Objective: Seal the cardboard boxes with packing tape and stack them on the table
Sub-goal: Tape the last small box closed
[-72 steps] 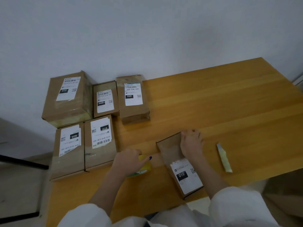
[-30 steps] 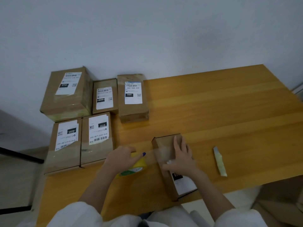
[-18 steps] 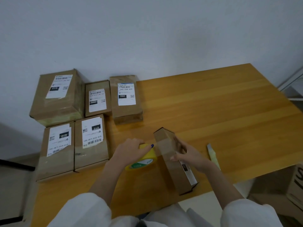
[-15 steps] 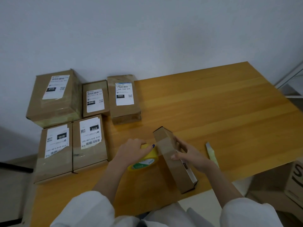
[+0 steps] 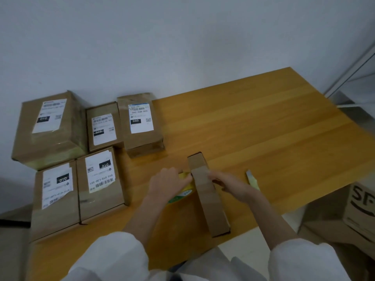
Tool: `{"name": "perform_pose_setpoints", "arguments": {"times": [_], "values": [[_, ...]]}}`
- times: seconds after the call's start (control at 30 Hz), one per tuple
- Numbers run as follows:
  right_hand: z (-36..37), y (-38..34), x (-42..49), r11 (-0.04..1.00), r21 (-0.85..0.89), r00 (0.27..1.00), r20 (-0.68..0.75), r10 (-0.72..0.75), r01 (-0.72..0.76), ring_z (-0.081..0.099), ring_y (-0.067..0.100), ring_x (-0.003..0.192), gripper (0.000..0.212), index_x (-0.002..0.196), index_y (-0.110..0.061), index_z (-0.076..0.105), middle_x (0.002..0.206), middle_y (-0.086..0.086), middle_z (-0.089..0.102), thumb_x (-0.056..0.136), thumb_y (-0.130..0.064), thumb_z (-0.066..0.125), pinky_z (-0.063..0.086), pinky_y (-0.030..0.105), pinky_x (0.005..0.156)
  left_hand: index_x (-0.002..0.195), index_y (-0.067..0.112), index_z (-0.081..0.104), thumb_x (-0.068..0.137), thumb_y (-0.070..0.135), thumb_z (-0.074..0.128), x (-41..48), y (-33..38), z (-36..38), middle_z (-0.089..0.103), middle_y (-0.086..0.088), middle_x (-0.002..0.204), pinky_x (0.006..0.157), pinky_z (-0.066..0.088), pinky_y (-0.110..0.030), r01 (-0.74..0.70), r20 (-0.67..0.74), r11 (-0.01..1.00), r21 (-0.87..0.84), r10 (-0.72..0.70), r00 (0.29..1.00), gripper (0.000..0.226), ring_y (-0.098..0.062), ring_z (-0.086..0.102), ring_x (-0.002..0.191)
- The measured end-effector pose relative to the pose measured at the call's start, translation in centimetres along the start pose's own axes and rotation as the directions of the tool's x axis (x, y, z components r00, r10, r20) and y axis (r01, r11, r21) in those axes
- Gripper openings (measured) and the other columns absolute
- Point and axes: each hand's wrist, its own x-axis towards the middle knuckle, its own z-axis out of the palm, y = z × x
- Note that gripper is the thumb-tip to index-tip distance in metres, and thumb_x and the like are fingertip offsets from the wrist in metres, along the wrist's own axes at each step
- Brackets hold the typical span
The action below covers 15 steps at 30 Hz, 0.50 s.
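Observation:
A long narrow cardboard box [image 5: 209, 197] stands on its side edge near the table's front, its plain face up. My left hand [image 5: 166, 182] grips a yellow roll of packing tape [image 5: 182, 191] pressed against the box's left side. A clear strip of tape crosses the box's upper part. My right hand [image 5: 229, 184] holds the box's right side, fingers against the cardboard. Several sealed, labelled boxes lie at the table's left end, among them a big box [image 5: 48, 128] at the back and a flat box [image 5: 100, 183] near my left hand.
A small pale yellow cutter [image 5: 252, 179] lies on the wooden table [image 5: 263, 134] right of my right hand. A white wall stands behind. An open carton with black letters [image 5: 359, 207] sits on the floor at the right, below the table's edge.
The box has been turned from lying flat, label up, onto its side edge. The tape roll has stayed pressed against its left side and my right hand has shifted to the right face.

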Motion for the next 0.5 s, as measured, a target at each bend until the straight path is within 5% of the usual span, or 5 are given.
{"name": "perform_pose_setpoints", "arguments": {"times": [0.07, 0.13, 0.3, 0.5], "values": [[0.5, -2.3, 0.0, 0.988, -0.152, 0.985, -0.169, -0.014, -0.012, 0.056, 0.025, 0.106, 0.074, 0.113, -0.018, 0.062, 0.111, 0.006, 0.059, 0.083, -0.078, 0.031, 0.039, 0.035, 0.086, 0.118, 0.024, 0.064, 0.09, 0.06, 0.038, 0.2, 0.7, -0.1, 0.06, -0.002, 0.084, 0.057, 0.04, -0.025, -0.006, -0.023, 0.999, 0.048, 0.007, 1.0, 0.052, -0.017, 0.054, 0.074], [1.2, -4.0, 1.2, 0.931, -0.361, 0.918, -0.384, -0.102, -0.047, 0.05, 0.024, 0.066, 0.076, 0.07, -0.009, 0.053, 0.069, 0.007, 0.051, 0.089, -0.073, 0.016, 0.038, 0.032, 0.064, 0.11, 0.021, 0.066, 0.091, 0.061, 0.036, 0.4, 1.6, -0.1, 0.056, 0.0, 0.077, 0.055, 0.038, -0.024, -0.024, -0.021, 0.995, 0.093, 0.026, 0.999, 0.054, -0.017, 0.053, 0.071], [3.2, -5.0, 3.6, 0.735, -0.63, 0.743, -0.612, -0.271, -0.251, 0.047, 0.021, 0.055, 0.065, 0.083, -0.008, 0.049, 0.061, 0.002, 0.044, 0.097, -0.063, 0.017, 0.035, 0.03, 0.049, 0.095, 0.019, 0.066, 0.089, 0.066, 0.033, 0.4, 2.5, 0.3, 0.051, 0.003, 0.065, 0.05, 0.037, -0.023, -0.031, 0.011, 0.997, 0.07, 0.03, 0.999, 0.057, -0.019, 0.057, 0.067], [1.5, -4.0, 4.0, 0.774, -0.629, 0.751, -0.545, -0.373, -0.072, 0.047, 0.024, 0.05, 0.069, 0.054, -0.008, 0.045, 0.052, 0.006, 0.047, 0.102, -0.049, 0.018, 0.04, 0.035, 0.05, 0.107, 0.024, 0.065, 0.091, 0.06, 0.037, 0.2, 2.2, 0.6, 0.06, -0.002, 0.079, 0.056, 0.042, -0.025, -0.041, 0.006, 0.999, 0.036, 0.041, 0.999, 0.049, -0.019, 0.056, 0.072]]}}
